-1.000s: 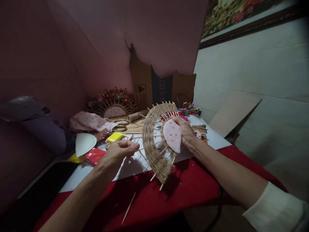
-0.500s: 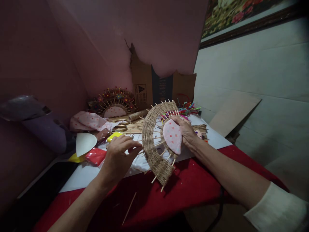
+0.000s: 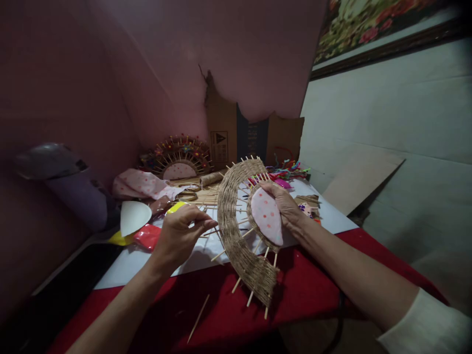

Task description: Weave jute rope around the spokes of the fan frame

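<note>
My right hand [image 3: 285, 205] grips a half-round woven twine fan [image 3: 236, 231] at its pink dotted fabric centre [image 3: 268, 216], holding it tilted on edge above the table. Wooden sticks poke out through the woven band. My left hand [image 3: 180, 232] is to the left of the fan, its fingers pinched on the tip of one thin stick [image 3: 206, 227] that runs into the weave.
A white sheet [image 3: 191, 255] lies on a red cloth [image 3: 236, 314]. On it are red [image 3: 146, 236] and yellow [image 3: 176, 206] packets, a white paper cone [image 3: 133, 216], pink dotted fabric [image 3: 142, 184], scissors [image 3: 188, 191], a twine spool [image 3: 211, 179], a finished decorated fan [image 3: 179, 157], coloured pipe cleaners [image 3: 287, 173], and a loose stick [image 3: 198, 318].
My right hand has tipped the fan so its lower end swings down and toward me. My left hand has stayed at the fan's left edge, pinching a stick there.
</note>
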Demonstrator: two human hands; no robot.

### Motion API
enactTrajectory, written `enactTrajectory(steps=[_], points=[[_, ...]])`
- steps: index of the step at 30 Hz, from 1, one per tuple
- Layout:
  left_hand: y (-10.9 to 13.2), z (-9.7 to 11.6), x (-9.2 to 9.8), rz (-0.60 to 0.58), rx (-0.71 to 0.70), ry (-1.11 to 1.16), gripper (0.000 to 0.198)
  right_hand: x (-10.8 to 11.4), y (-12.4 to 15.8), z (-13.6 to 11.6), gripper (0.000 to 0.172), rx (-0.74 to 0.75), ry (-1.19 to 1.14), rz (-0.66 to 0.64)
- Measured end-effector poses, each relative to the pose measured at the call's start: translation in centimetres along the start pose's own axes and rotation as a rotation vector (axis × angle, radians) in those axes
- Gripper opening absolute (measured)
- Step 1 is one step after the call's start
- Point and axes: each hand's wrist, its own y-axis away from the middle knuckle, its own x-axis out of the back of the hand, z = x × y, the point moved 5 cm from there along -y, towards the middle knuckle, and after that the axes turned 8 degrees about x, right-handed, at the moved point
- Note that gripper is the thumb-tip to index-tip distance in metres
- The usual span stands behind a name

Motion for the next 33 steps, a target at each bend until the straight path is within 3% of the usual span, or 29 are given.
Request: enactTrajectory(steps=[8, 13, 17, 24, 33], points=[[-0.2, -0.5, -0.4, -0.088, 0.197, 0.154, 0.016, -0.3, 0.7, 0.3, 0.017, -0.159, -0.094, -0.013], [-0.2, -0.4, -0.6, -0.168, 0.083, 0.177, 0.013, -0.6, 0.9, 0.4, 0.015, -0.237, -0.146, -0.024], [-0.2, -0.6, -0.7, -0.155, 0.044, 0.189, 0.010, -1.0, 1.3, 0.3, 0.016, -0.250, -0.143, -0.050], [-0.4, 0.4, -0.5, -0.191, -0.063, 0.034, 0.015, -0.8, 1.1, 0.3, 0.014, -0.214, -0.169, -0.036], [-0.7, 0.0, 0.2, -0.125, -0.098, -0.079, 0.020, -1.2, 1.8, 0.1, 0.014, -0.273, -0.143, -0.055]])
